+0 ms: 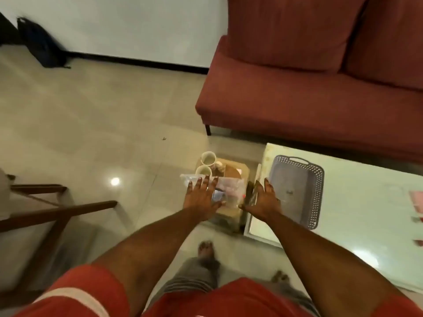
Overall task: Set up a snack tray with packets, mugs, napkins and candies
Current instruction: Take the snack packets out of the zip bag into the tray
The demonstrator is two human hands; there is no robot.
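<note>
A grey perforated tray (317, 191) with handles lies on the glass table (357, 202), nothing in it. Left of the table a low wooden stool (242, 171) carries two white mugs (208, 159) (203, 172), clear plastic packets (231, 185) and some brown items. My left hand (201, 197) hovers spread over the packets at the stool's left side. My right hand (265, 200) hovers spread between the stool and the tray. Both hands are open and hold nothing. Parts of the packets are hidden under my hands.
A red sofa (309, 76) stands behind the table and stool. A wooden chair frame (57, 209) is at the left. A dark bag (41, 42) leans on the far wall. Pink items (416, 200) lie at the table's right edge. My feet are on the tiled floor below.
</note>
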